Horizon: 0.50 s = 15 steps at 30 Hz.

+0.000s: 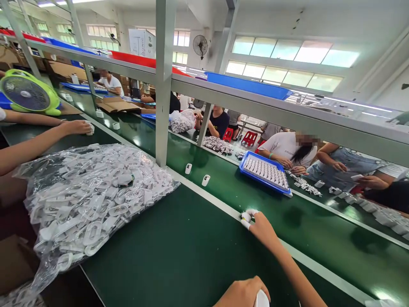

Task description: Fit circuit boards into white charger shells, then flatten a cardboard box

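At the bottom edge, partly cut off, my left hand (241, 293) is closed around a smooth white part (262, 299). My right hand (259, 224), with white covers on its fingertips, reaches to the pale strip beside the green belt. Its fingers pinch a small piece (243, 216) with dark and yellow spots, mostly hidden by the fingertips. Two white oval housings with dark openings lie on the belt, one (188, 169) farther off and one (206, 180) nearer. A clear plastic bag (105, 200) full of white plastic parts rests on the green tabletop at left.
A grey post (162, 85) rises from the strip and carries a shelf. Across the belt stands a blue tray (265, 172) of small parts, with people working behind it. At left are a green fan (30, 94) and another person's hand (76, 127) holding a white part.
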Each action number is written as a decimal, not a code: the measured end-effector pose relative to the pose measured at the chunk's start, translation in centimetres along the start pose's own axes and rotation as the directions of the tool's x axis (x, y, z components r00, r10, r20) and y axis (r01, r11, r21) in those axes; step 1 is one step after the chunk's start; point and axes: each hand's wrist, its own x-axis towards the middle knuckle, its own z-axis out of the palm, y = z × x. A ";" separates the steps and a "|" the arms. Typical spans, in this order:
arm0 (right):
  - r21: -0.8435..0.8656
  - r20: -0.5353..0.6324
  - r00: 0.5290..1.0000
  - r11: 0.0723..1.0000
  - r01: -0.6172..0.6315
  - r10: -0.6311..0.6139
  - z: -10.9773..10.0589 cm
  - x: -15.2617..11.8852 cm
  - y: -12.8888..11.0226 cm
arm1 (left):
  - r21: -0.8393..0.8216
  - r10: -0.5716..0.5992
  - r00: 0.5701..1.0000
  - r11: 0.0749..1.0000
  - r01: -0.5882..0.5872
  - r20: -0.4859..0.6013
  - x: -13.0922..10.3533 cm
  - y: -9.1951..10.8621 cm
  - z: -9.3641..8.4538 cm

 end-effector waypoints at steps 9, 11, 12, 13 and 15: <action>-0.381 0.074 0.995 0.921 0.084 -0.060 0.2 -14.6 3.0 | -0.077 0.102 0.944 0.988 -0.132 -0.313 -1.2 2.5 -2.9; -0.245 0.141 0.973 0.946 0.214 -0.183 0.1 -15.4 3.9 | -0.075 0.100 0.938 0.989 -0.132 -0.333 -1.1 2.4 -3.1; -0.169 0.194 0.945 0.940 0.297 -0.264 0.2 -15.5 4.2 | -0.074 0.097 0.935 0.989 -0.129 -0.341 -1.0 2.3 -3.2; -0.099 0.249 0.908 0.924 0.369 -0.336 0.4 -15.4 4.4 | -0.073 0.092 0.934 0.990 -0.124 -0.346 -0.9 2.3 -3.2; -0.042 0.291 0.871 0.904 0.426 -0.397 1.2 -15.1 4.7 | -0.072 0.082 0.934 0.991 -0.114 -0.348 -0.9 2.3 -3.3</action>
